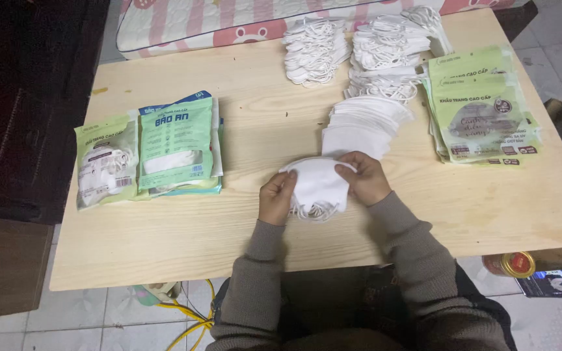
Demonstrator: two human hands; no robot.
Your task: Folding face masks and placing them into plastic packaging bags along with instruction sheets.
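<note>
Head view: I look down on my two hands at the near middle of a pale wooden bench (164, 240).
Left hand: my left hand (276, 198) has its fingers pinched together on the left edge of a small stack of white face masks (317, 182).
Right hand: my right hand (365, 179) has its fingers clamped on the right upper edge of the same stack.
Masks in hand: the stack lies flat on the bench between my hands, its white ear loops bunched at the near edge, close to my body.
Loose masks: a fanned pile of white masks (362, 123) lies just beyond my hands, touching or nearly touching the stack I hold.
Far masks: two heaps of masks with tangled loops (352, 49) sit at the far edge of the bench.
Right side: a stack of flat green pouches (482, 107) lies on the right part of the bench, well apart from my hands.
Left side: filled green packets (147, 149) lie side by side on the left part of the bench.
Bench surface: light wood grain, with a few faint stains near the right front corner.
Room: pale tiled floor (79, 322); dark wooden furniture (27, 97) on the left; a pink striped cushion (229, 19) beyond the far edge; yellow cable (193, 315) on the floor by my knees; a red-lidded can (515, 263) lower right.
</note>
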